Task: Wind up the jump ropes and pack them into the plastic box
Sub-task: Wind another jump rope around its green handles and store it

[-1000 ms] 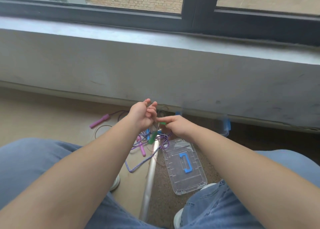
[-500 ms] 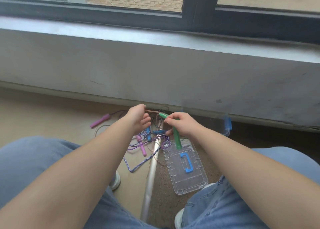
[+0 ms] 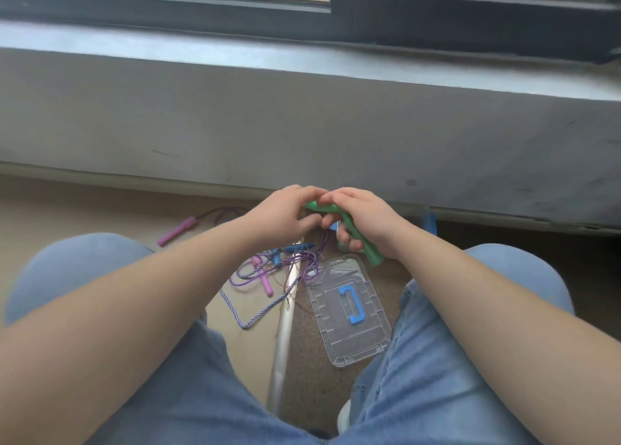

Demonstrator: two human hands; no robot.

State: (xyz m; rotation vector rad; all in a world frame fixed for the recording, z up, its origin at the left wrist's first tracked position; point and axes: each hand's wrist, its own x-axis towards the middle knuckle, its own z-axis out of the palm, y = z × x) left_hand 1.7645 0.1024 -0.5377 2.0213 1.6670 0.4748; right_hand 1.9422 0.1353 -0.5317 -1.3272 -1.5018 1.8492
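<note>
My right hand grips two green jump-rope handles, held side by side above the floor. My left hand meets it at the handles' upper end, fingers curled there on the thin rope. On the floor below lies a tangle of purple ropes with pink handles and blue handles. The clear box lid with a blue handle lies flat to the right of the tangle. The plastic box itself shows only a blue edge behind my right wrist.
I sit with both knees in blue jeans framing the floor patch. A metal floor strip runs between tan flooring and dark speckled flooring. A grey wall under a window sill stands close ahead.
My hands have come together. The green handles, held apart by the right hand half a second ago, are now gathered side by side in its grip, and the left hand has closed in on their top.
</note>
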